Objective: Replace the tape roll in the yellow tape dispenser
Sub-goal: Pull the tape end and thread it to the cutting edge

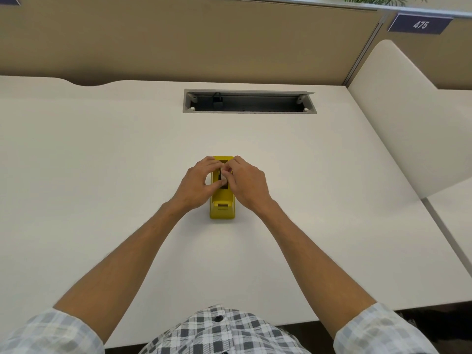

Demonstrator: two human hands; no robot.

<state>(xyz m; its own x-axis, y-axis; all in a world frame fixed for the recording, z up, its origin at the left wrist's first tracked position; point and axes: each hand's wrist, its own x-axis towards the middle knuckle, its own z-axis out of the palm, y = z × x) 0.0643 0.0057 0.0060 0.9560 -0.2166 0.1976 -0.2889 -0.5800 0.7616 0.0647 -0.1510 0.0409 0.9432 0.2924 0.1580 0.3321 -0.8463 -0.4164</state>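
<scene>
Yellow tape dispenser (221,209) standing in the middle of a white desk (102,154), left hand (198,183) and right hand (246,183) pinching together over its open top, cable slot (249,101) at 12 o'clock, number sign (420,23) at 1 o'clock

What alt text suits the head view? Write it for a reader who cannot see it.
Both hands, left hand and right hand, meet over a yellow tape dispenser on a white desk, fingertips pinching something small and pale at its open top. Behind it lie a recessed cable tray and a tan partition.
</scene>
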